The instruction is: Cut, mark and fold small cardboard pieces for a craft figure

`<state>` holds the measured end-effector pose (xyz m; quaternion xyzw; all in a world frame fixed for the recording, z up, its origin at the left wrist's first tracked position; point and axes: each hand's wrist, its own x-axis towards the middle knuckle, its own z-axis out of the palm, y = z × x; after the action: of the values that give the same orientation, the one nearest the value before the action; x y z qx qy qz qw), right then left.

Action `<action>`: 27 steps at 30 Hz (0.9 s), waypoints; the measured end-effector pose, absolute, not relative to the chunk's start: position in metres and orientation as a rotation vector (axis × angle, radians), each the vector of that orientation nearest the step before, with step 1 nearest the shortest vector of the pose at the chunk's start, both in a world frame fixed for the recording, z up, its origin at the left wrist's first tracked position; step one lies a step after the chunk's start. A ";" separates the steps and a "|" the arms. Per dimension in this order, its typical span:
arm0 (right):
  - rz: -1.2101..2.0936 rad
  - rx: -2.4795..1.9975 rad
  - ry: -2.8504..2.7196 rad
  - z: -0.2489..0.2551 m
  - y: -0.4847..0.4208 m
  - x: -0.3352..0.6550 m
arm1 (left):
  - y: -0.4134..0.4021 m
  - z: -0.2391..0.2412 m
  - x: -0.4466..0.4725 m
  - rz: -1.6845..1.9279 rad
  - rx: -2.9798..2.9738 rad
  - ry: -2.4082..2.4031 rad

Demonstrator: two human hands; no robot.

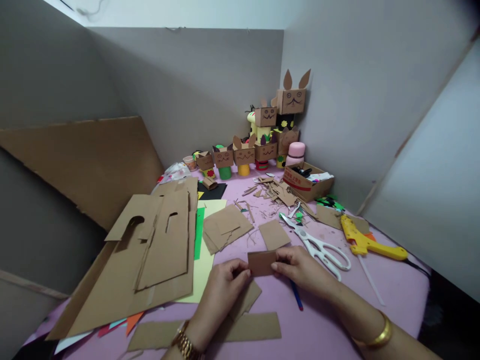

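Note:
A small brown rectangular cardboard piece point(260, 263) is held upright above the table. My right hand point(300, 270) pinches its right end between thumb and fingers. At its left edge, the thumb and curled fingers of my left hand point(225, 285) close on the cardboard too. Just behind it lies a flat cardboard square point(274, 235). Under my left hand are a loose cardboard piece point(247, 300) and a long cardboard strip point(258, 326). A blue pen point(296, 295), partly hidden, lies below my right hand. White-handled scissors point(315, 246) rest beyond that hand.
Large cardboard sheets point(165, 250) cover the left side. A yellow glue gun point(369, 244) lies at the right. Cardboard scraps point(279, 192) spread before an open box point(309, 184). Several cardboard animal figures point(243, 154) and a pink bottle point(296, 152) stand along the back wall.

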<state>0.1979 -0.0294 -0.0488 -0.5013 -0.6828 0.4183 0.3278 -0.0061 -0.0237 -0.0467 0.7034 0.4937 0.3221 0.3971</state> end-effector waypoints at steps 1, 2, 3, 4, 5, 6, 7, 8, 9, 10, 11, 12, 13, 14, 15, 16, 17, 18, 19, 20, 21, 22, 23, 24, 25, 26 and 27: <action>1.096 -1.316 -1.791 -0.049 -0.029 0.198 | -0.024 -0.047 -0.005 0.820 1.780 1.240; 1.093 -1.321 -1.794 -0.049 -0.029 0.199 | -0.024 -0.046 -0.004 0.831 1.776 1.223; 1.089 -1.325 -1.798 -0.048 -0.029 0.199 | -0.025 -0.046 -0.003 0.847 1.769 1.205; 1.086 -1.329 -1.803 -0.048 -0.029 0.199 | -0.025 -0.047 -0.002 0.863 1.764 1.192; 1.082 -1.332 -1.807 -0.048 -0.029 0.199 | -0.025 -0.047 0.000 0.876 1.761 1.190; 1.079 -1.334 -1.812 -0.047 -0.029 0.199 | -0.026 -0.047 0.000 0.881 1.762 1.197; 1.074 -1.336 -1.817 -0.047 -0.029 0.199 | -0.026 -0.048 0.001 0.875 1.767 1.211; 1.071 -1.336 -1.822 -0.047 -0.029 0.199 | -0.025 -0.048 0.002 0.863 1.774 1.224; 1.068 -1.336 -1.826 -0.046 -0.029 0.199 | -0.025 -0.049 0.002 0.850 1.782 1.232; 1.065 -1.336 -1.831 -0.046 -0.029 0.199 | -0.025 -0.049 0.002 0.839 1.792 1.237; 1.062 -1.338 -1.836 -0.046 -0.029 0.200 | -0.024 -0.049 0.001 0.831 1.802 1.241; 1.060 -1.339 -1.843 -0.045 -0.029 0.200 | -0.024 -0.049 0.001 0.823 1.813 1.245; 1.058 -1.340 -1.850 -0.045 -0.030 0.200 | -0.023 -0.049 0.001 0.816 1.823 1.250; 1.055 -1.341 -1.856 -0.044 -0.030 0.200 | -0.023 -0.049 0.000 0.806 1.832 1.254; 1.052 -1.344 -1.862 -0.044 -0.030 0.200 | -0.023 -0.049 0.000 0.796 1.840 1.257; 1.049 -1.347 -1.868 -0.043 -0.030 0.201 | -0.023 -0.048 0.000 0.784 1.846 1.259; 1.044 -1.351 -1.873 -0.042 -0.029 0.201 | -0.023 -0.047 0.000 0.771 1.854 1.260; 1.036 -1.356 -1.875 -0.042 -0.029 0.201 | -0.023 -0.046 0.000 0.758 1.865 1.263; 1.025 -1.365 -1.875 -0.041 -0.029 0.201 | -0.023 -0.045 0.000 0.746 1.878 1.268; 1.015 -1.374 -1.874 -0.041 -0.029 0.201 | -0.023 -0.045 0.000 0.738 1.892 1.274; 1.005 -1.381 -1.870 -0.041 -0.028 0.201 | -0.023 -0.044 0.000 0.732 1.905 1.284; 0.997 -1.387 -1.866 -0.040 -0.028 0.201 | -0.023 -0.044 0.000 0.726 1.915 1.293; 0.992 -1.390 -1.860 -0.040 -0.027 0.201 | -0.022 -0.045 -0.001 0.726 1.918 1.300; 0.992 -1.389 -1.853 -0.040 -0.027 0.201 | -0.022 -0.045 -0.001 0.730 1.914 1.300; 0.996 -1.385 -1.843 -0.039 -0.027 0.201 | -0.022 -0.046 -0.001 0.740 1.896 1.289; 1.004 -1.379 -1.829 -0.038 -0.027 0.201 | -0.022 -0.047 -0.002 0.755 1.864 1.263; 1.019 -1.372 -1.810 -0.037 -0.028 0.201 | -0.022 -0.047 -0.002 0.772 1.818 1.227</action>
<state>0.2008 -0.0277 -0.0372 -0.5221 -0.6888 0.3877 0.3206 -0.0020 -0.0220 -0.0474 0.7174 0.4845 0.3048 0.3970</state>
